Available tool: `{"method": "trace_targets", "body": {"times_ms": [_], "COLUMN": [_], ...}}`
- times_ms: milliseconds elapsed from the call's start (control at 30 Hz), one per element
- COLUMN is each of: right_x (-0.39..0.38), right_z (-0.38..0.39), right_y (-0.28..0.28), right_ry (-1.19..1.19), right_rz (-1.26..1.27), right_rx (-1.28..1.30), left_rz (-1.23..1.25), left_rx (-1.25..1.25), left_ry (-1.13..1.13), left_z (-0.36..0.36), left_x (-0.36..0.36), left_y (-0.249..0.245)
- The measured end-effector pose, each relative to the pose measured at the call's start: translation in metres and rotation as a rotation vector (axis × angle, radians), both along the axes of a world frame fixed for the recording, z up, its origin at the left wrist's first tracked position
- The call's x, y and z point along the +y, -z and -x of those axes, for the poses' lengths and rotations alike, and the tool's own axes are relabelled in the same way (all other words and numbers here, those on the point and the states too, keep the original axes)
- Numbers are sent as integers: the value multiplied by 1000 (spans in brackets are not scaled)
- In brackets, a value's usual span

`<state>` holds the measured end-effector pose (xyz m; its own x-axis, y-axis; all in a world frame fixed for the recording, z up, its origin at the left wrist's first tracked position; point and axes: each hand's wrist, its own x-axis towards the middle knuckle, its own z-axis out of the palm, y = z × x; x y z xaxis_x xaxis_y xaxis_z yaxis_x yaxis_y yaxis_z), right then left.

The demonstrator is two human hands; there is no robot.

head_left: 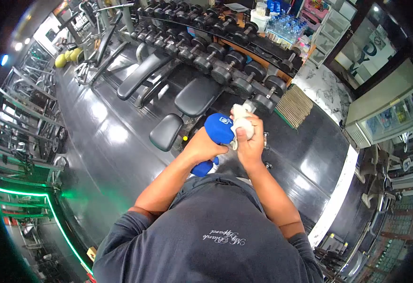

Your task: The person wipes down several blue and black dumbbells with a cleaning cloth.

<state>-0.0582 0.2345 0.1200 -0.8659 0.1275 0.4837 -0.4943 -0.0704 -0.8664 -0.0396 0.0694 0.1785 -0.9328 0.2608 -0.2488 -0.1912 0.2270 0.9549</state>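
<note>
The left hand [202,147] is clamped round the grip of a blue dumbbell [219,128], held up at chest height in front of the body, tilted so that one head points up and away and the other down toward the shirt; the right hand [251,141] is closed on a bunched white cloth [241,119], pressed against the upper head, so that hand, cloth and dumbbell all touch; neither hand is free. The work in hand looks like wiping the dumbbell, and by my reading it is partway through: the cloth sits on the upper head only, the lower head [201,169] is bare and apart from the cloth, and the grip is hidden under the left fingers, so those two parts seem left to do; no dirt or shine shows clearly enough to say how clean any part is. Beyond the hands stands a long rack [258,47] of black dumbbells, with a padded bench [198,95] just before it on the dark glossy floor [107,141]; a ribbed mat [295,106] lies at the end of the rack, and a glass-fronted fridge [388,118] stands well off to the right.
</note>
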Motion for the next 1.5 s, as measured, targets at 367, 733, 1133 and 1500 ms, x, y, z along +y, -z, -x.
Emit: {"method": "trace_targets", "body": {"times_ms": [367,733,1133,1500], "right_x": [19,33,-28,-21], "right_z": [13,-49,-45,-43], "right_y": [-89,-68,-79,-107], "right_ry": [-491,-28,-75,-458], "right_rz": [-119,-67,-677,-783], "right_rx": [-383,-174,289,82], "left_rz": [-177,-1193,-1368,-1600], "left_rx": [-206,-584,-393,-408], "left_ry": [154,-23,12,70], "left_z": [-10,-16,-33,-31], "left_x": [14,-6,2,-9], "left_y": [-24,38,44,37]}}
